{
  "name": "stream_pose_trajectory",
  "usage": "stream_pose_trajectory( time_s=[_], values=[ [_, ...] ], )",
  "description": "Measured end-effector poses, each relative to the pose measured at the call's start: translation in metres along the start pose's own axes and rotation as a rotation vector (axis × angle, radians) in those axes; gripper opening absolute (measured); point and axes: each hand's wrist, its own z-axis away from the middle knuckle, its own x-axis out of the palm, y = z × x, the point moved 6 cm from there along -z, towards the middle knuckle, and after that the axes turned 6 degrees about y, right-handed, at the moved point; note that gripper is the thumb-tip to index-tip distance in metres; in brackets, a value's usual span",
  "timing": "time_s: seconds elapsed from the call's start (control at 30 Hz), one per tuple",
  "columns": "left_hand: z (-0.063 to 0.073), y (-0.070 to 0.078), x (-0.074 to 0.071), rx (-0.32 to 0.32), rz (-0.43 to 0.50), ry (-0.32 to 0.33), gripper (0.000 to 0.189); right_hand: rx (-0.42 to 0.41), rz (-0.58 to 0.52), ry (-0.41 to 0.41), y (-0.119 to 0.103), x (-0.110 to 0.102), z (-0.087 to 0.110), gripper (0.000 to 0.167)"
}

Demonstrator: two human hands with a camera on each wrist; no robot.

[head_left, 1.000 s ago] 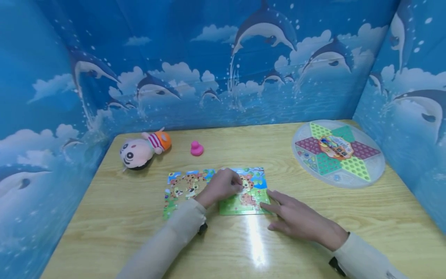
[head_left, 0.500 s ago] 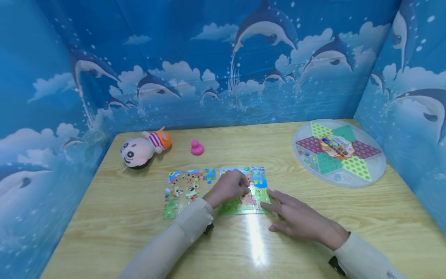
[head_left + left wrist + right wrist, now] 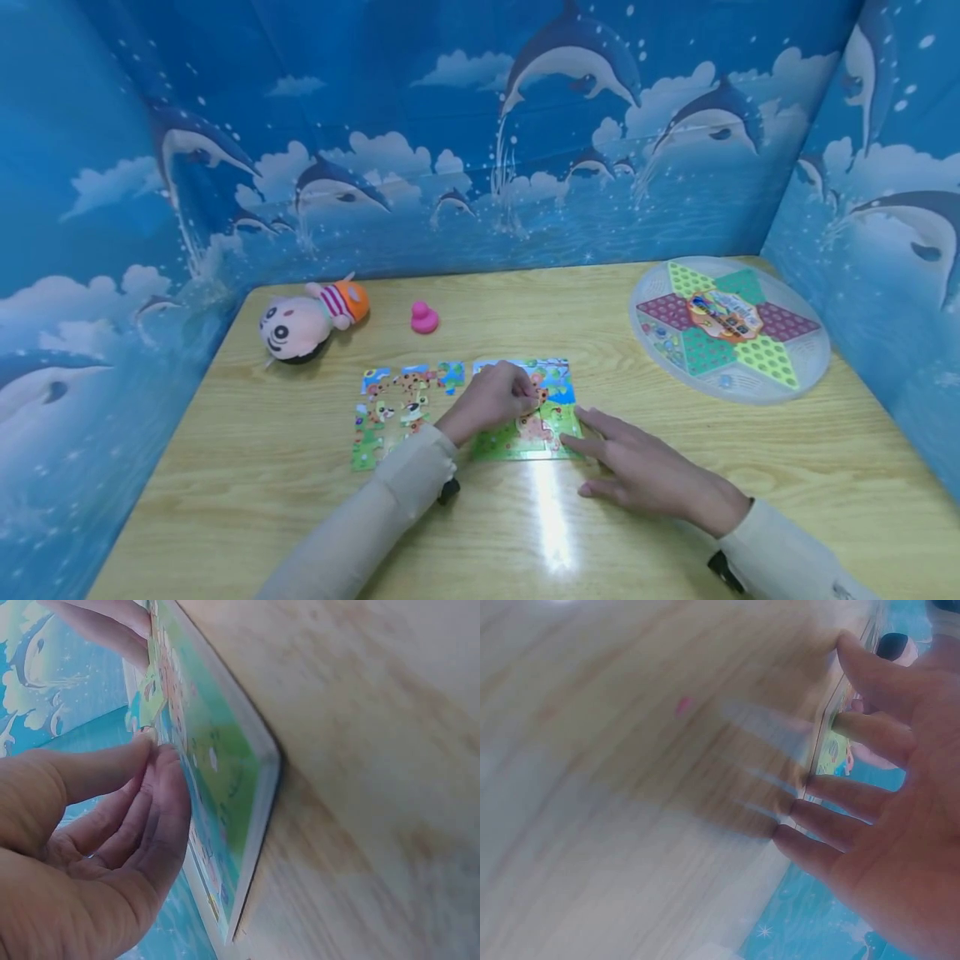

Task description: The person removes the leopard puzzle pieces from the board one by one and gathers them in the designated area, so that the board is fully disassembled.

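Observation:
In the head view a jigsaw puzzle board (image 3: 510, 450) with a green and blue animal picture lies on the table. Over its middle, my left hand (image 3: 495, 398) pinches a small puzzle piece (image 3: 152, 697) between thumb and fingertips; the left wrist view shows it tilted, close over the board. My right hand (image 3: 637, 462) has its fingers spread, with the index fingertip right at the board's right edge and the other fingertips down by the table. Left of the board lie several joined pieces (image 3: 367, 454) of a spotted-animal picture with gaps in it, partly hidden by my left arm.
A plush doll (image 3: 296, 329) lies at the back left, beside a pink rubber duck (image 3: 423, 318). A round Chinese checkers board (image 3: 727, 329) lies at the back right. Dolphin-print cloth (image 3: 465, 217) walls the wooden table (image 3: 600, 550) at the back and sides.
My left hand has moved a little to the right over the puzzle board, uncovering blue pieces of the left picture. The right hand has stayed at the board's edge.

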Motion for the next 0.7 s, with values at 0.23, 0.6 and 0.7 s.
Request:
stream_pose_trajectory(
  time_s=[0.23, 0.6, 0.7],
  values=[
    [0.001, -0.001, -0.004, 0.021, 0.038, 0.017, 0.008, -0.008, 0.001, 0.006, 0.000, 0.000, 0.001, 0.062],
    [0.011, -0.017, -0.021, 0.020, 0.117, 0.033, 0.004, 0.003, -0.016, -0.010, 0.001, 0.001, 0.000, 0.062],
    [0.015, -0.024, -0.027, 0.013, 0.123, 0.037, 0.005, 0.001, -0.017, -0.009, 0.001, 0.001, 0.000, 0.062]
  ],
)
